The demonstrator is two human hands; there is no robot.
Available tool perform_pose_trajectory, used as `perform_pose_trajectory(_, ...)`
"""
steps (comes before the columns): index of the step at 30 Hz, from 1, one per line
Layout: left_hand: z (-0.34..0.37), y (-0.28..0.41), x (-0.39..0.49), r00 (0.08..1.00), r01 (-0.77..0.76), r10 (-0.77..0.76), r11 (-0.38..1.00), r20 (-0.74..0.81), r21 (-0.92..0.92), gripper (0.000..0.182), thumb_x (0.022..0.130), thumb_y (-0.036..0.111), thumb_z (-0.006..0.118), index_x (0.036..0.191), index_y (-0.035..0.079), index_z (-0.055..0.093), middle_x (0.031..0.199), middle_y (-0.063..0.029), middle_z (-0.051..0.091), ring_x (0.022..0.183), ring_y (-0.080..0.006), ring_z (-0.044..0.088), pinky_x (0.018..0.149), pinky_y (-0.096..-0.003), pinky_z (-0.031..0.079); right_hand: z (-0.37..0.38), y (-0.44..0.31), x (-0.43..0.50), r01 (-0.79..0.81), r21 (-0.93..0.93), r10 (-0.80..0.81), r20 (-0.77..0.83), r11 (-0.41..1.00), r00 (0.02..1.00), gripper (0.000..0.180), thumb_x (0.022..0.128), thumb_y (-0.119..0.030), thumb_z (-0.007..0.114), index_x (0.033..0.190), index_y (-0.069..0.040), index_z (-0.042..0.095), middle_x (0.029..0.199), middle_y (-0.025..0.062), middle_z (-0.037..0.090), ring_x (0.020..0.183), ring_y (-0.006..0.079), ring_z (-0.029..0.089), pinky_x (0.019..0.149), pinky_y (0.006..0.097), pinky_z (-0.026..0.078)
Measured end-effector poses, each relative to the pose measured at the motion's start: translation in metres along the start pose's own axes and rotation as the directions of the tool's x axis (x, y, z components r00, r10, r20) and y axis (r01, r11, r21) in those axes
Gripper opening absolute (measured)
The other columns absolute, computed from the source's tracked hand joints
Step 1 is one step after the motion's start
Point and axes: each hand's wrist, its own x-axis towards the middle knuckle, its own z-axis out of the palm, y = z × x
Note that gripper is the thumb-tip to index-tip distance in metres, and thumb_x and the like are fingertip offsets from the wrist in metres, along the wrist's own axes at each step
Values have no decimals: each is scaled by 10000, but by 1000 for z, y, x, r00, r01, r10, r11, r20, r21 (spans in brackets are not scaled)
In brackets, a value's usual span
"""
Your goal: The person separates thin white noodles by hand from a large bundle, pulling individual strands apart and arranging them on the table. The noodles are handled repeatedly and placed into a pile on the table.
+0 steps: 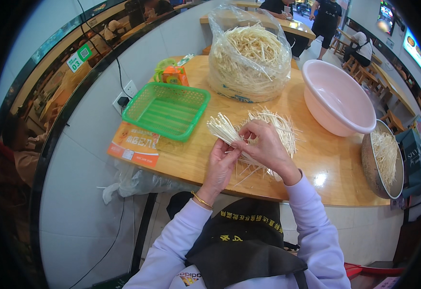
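A bundle of enoki mushrooms is held over the table, its small caps pointing to the upper left. My left hand grips the bundle from below, near the middle of its stems. From the right, my right hand pinches the stems with thumb and fingers, close to the left fingertips. Under and behind my hands lies a loose pile of enoki mushrooms, with stray stems scattered toward the table's front edge. Part of the pile and the lower end of the bundle are hidden by my right hand.
A clear plastic bag of enoki stands behind the pile. To the left is a green plastic basket beside an orange box. At the right are a pink basin and a metal colander holding enoki. The wooden table has a curved edge.
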Motion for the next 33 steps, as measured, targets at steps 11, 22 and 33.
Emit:
perform_pose_trajectory(11,-2,-2,2,1000,-5,4,1000,-11,-11,434,902,-36,573,1311,19,439,1249,-79,543,1166,-162,526,1024,-310,416,5,9,-4,-92,188,80,71,978,994,137,864,-107,658,856,27,631,767,67,647,707,144,589,648,291,467)
perform_pose_trajectory(22,-4,-5,2,999,45,-45,999,-9,0,475,903,-77,529,1356,9,415,1314,-95,521,1213,-190,509,1050,-338,407,-15,16,1,-232,445,196,128,865,972,153,889,-166,666,874,-40,580,729,-19,572,611,43,474,529,217,389)
perform_pose_trajectory(33,0,-3,1,1000,4,-4,999,-4,38,481,909,-57,549,1364,23,416,1316,-92,520,1214,-170,505,1048,-309,400,1,14,-2,-269,284,224,181,920,958,175,839,-129,694,804,19,607,637,-15,498,589,60,427,512,256,360)
